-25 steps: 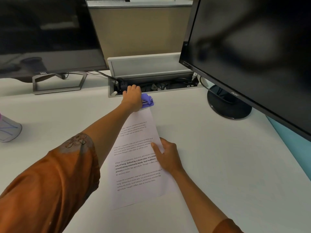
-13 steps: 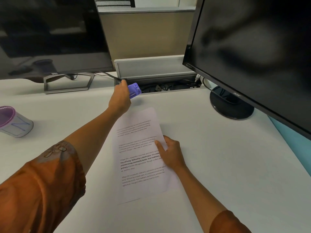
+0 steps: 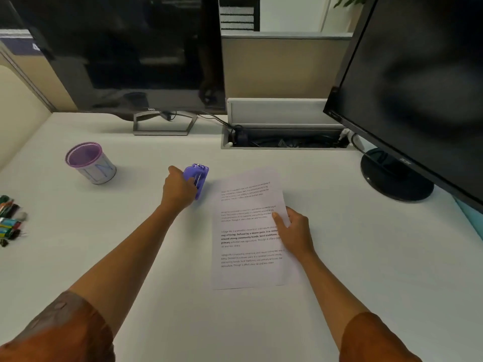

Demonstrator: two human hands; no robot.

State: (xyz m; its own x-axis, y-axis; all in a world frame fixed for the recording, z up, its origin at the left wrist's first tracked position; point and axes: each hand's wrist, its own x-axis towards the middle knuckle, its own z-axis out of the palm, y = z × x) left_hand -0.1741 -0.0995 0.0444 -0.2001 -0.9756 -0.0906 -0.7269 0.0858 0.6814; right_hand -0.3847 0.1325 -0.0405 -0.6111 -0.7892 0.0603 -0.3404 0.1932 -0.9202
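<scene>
A printed paper sheet (image 3: 248, 231) lies flat on the white desk (image 3: 366, 257). My right hand (image 3: 294, 233) rests on its right edge, thumb on top of the paper and fingers curled at the edge. My left hand (image 3: 177, 190) grips a small purple stapler (image 3: 197, 178) just left of the sheet's top left corner, low over the desk. The stapler is clear of the paper.
A purple-rimmed cup (image 3: 90, 163) stands at the left, with coloured markers (image 3: 10, 220) at the left edge. Two dark monitors stand at the back: one on a frame stand (image 3: 164, 124), one on a round base (image 3: 394, 178). An open cable tray (image 3: 285, 139) lies between them.
My left hand lifted the stapler off the top of the sheet and carried it left and nearer, beside the paper. My right hand stayed on the sheet. The view shifted left.
</scene>
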